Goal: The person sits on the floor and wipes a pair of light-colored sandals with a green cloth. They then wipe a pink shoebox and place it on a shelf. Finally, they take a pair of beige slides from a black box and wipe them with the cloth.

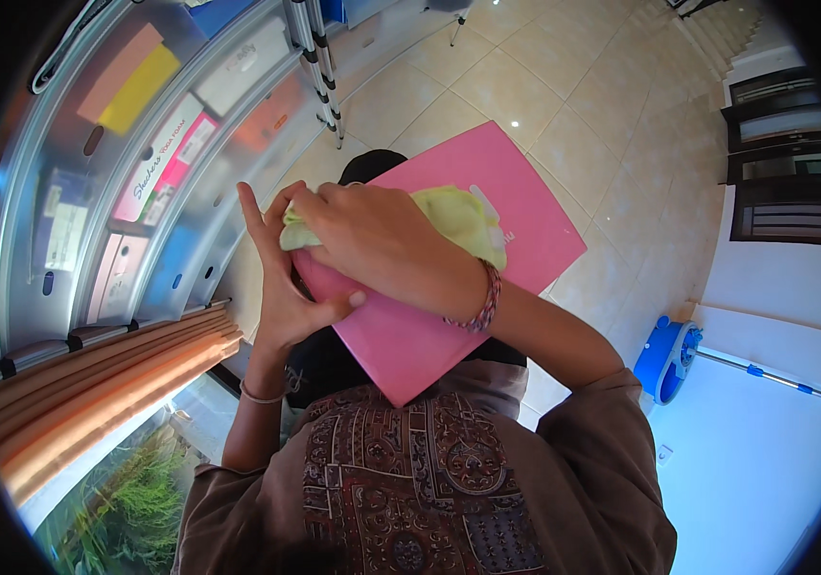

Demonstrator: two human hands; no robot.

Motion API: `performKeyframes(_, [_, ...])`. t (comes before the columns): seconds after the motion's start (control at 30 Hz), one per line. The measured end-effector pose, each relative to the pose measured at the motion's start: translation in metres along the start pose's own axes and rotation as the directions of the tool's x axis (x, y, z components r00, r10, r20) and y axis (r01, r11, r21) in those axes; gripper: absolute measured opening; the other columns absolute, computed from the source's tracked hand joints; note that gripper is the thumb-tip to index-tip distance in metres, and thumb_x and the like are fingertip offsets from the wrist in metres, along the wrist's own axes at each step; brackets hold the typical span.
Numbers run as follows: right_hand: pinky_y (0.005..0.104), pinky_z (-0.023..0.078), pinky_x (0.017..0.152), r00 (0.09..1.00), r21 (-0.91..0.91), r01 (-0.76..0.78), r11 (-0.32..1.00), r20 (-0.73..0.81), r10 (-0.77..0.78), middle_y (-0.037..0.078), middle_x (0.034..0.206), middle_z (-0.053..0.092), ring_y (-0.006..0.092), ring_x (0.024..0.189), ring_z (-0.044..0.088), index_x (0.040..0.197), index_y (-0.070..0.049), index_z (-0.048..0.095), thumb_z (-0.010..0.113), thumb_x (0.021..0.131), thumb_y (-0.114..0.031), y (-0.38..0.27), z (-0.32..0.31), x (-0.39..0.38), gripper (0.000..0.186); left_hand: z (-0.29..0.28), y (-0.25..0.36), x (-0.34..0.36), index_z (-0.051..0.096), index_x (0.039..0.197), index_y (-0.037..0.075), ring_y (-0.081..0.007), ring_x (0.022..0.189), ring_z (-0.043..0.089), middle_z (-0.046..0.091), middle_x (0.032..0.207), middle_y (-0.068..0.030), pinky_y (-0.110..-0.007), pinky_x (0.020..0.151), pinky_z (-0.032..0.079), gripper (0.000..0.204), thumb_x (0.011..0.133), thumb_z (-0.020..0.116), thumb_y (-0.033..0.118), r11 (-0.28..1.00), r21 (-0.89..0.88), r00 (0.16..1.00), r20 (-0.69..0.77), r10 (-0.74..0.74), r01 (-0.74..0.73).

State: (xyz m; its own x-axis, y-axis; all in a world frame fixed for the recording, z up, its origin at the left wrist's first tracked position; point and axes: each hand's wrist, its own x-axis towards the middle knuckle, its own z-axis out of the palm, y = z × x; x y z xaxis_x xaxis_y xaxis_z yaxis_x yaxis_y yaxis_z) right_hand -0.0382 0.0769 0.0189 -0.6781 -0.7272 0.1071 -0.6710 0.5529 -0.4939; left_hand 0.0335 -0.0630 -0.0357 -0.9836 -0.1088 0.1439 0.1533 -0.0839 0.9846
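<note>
Wiping looks underway, remainder unclear: right hand (pixel 367 225) clutches a yellow-green cloth (pixel 460 216) on the pink box (pixel 404 333) toward ten o'clock; left hand (pixel 284 295), spread wide, steadies nine o'clock

From here I see the left hand (pixel 286 287) on the nine-o'clock edge of a pink box (pixel 405 331), thumb on its face, while the right hand (pixel 372 225) holds a yellow-green cloth (pixel 456 216) against it. Around that, clear-fronted storage bins (pixel 108 216) stand at ten o'clock, an orange curtain (pixel 118 398) toward eight, a blue bucket (pixel 658 359) near four.
</note>
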Motion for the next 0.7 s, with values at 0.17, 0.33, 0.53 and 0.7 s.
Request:
performKeyframes(0.17, [0.0418,0.054,0.076,0.987,0.150,0.121,0.981,0.088,-0.135,0.012,0.108,0.066,0.0314,0.094,0.066,0.113,-0.003,0.058,0.071,0.079,-0.020,0.008,-0.006,0.006,0.039,-0.005,-0.003,0.000,-0.022,0.154,0.015,-0.0356,0.142,0.031,0.022,0.156,-0.0233,-0.048,0.115,0.030,0.143,0.061,0.066,0.080,0.998,0.016,0.996,0.066,0.059,-0.060])
performKeyframes(0.33, [0.0418,0.052,0.084,0.981,0.243,0.131,0.961,0.111,-0.161,0.011,0.111,0.066,0.0312,0.099,0.065,0.115,-0.006,0.061,0.072,0.081,-0.022,0.007,-0.015,-0.018,0.040,-0.003,-0.006,-0.003,-0.007,0.157,0.010,-0.0299,0.133,0.042,0.038,0.145,-0.0221,-0.041,0.111,0.033,0.118,0.076,0.024,0.090,1.000,-0.025,1.000,0.023,-0.018,0.019])
performKeyframes(0.53, [0.0447,0.053,0.081,0.982,-0.046,-0.148,0.988,-0.130,0.141,0.013,0.104,0.067,0.0326,0.095,0.066,0.111,-0.010,0.063,0.070,0.083,-0.030,0.058,-0.035,-0.049,0.035,-0.001,-0.007,0.004,0.021,0.154,0.002,-0.0188,0.107,0.054,0.054,0.122,-0.0145,-0.032,0.096,0.042,0.053,0.106,0.034,0.020,0.974,0.224,0.998,0.051,-0.032,0.019])
performKeyframes(0.7, [0.0476,0.055,0.074,0.833,-0.274,-0.549,0.790,-0.260,0.488,0.016,0.097,0.067,0.0357,0.089,0.067,0.106,-0.007,0.062,0.067,0.084,-0.031,0.115,-0.068,-0.059,0.033,-0.001,-0.008,0.004,0.027,0.151,0.001,-0.0177,0.105,0.054,0.055,0.121,-0.0139,-0.032,0.094,0.043,0.049,0.106,0.033,0.020,0.967,0.254,0.999,0.039,-0.035,0.024])
